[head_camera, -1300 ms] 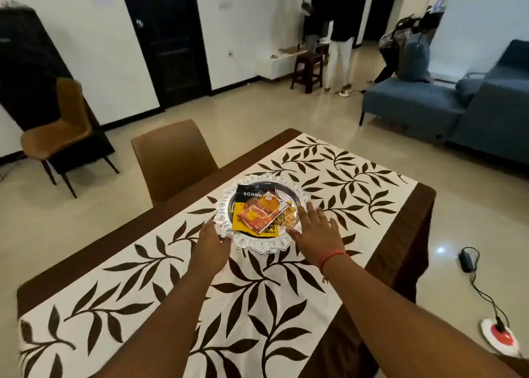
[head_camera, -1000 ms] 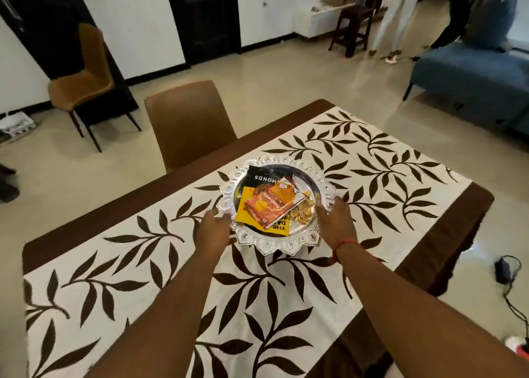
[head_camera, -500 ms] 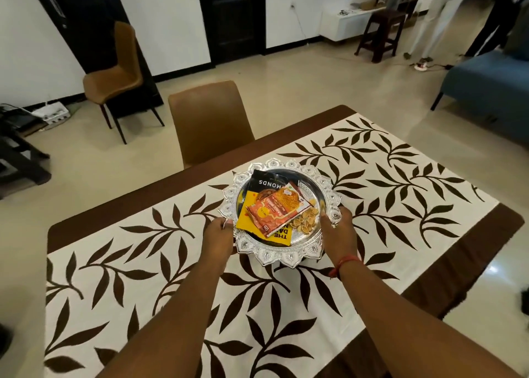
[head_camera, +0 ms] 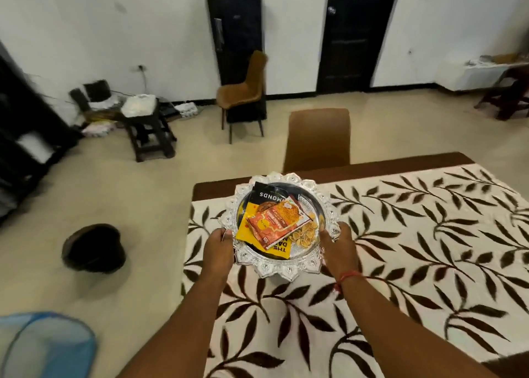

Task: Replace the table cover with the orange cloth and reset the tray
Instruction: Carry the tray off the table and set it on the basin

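- Head view: I see the round silver tray with a scalloped embossed rim [head_camera: 276, 270] held by both hands over the left end of the desk [head_camera: 372, 168].
- Left hand [head_camera: 218, 248]: its grip is closed on the tray's left rim, thumb on top of the edge.
- Right hand [head_camera: 339, 247]: its grip is closed on the tray's right rim; a red thread bracelet [head_camera: 347, 276] circles that wrist.
- Tray contents: a black-and-yellow snack packet [head_camera: 262, 203] lies undermost, an orange-red snack packet [head_camera: 279, 220] lies across it, and loose pale nut shells [head_camera: 305, 233] sit at the right side of the well.
- Desk cover: a cream cloth printed with dark brown leaf sprays [head_camera: 400, 234] lies on the desk, with a dark brown under-cloth showing along the far edge.
- I cannot tell whether the tray's base touches the cloth.
- Surroundings: a brown chair [head_camera: 317, 138] stands at the desk's far side; a blue mesh basket [head_camera: 43, 346] sits at lower left.
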Tool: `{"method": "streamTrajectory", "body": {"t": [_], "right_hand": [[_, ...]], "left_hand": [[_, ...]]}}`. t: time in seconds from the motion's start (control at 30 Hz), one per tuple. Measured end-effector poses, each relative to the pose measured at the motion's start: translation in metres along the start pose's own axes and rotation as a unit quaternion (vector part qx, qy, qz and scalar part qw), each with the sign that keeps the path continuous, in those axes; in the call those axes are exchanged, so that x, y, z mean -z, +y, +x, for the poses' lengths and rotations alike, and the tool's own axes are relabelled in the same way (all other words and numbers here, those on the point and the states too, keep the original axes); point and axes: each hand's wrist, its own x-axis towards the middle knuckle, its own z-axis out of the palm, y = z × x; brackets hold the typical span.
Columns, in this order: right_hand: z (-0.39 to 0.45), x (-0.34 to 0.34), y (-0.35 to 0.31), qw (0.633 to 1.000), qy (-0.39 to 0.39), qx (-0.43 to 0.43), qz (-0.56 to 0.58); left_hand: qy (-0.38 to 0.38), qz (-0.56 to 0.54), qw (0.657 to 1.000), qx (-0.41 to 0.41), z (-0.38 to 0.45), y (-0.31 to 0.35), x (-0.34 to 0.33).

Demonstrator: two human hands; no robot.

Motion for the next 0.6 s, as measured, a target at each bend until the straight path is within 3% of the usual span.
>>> {"method": "streamTrajectory", "body": {"t": [0.3, 0.4, 0.47, 0.53, 0.6], "right_hand": [[-0.192, -0.230, -0.080, 0.977, -0.193, 0.095, 0.002], [-0.256, -0.298, -0.087, 0.960, -0.260, 0.101, 0.014], [-0.337, -0.378, -0.088, 0.926, -0.354, 0.127, -0.003], [-0.347, -0.387, -0.092, 0.926, -0.360, 0.111, 0.004], [-0.396, -0.429, -0.087, 0.903, -0.411, 0.119, -0.023]], "left_hand": [[0.185, -0.064, 0.980, 0.043, -0.078, -0.107, 0.312], [0.238, -0.063, 0.967, 0.070, -0.105, -0.171, 0.400], [0.308, -0.089, 0.938, 0.132, -0.150, -0.240, 0.488], [0.309, -0.086, 0.938, 0.136, -0.171, -0.240, 0.498], [0.362, -0.105, 0.914, 0.149, -0.215, -0.258, 0.534]]}}
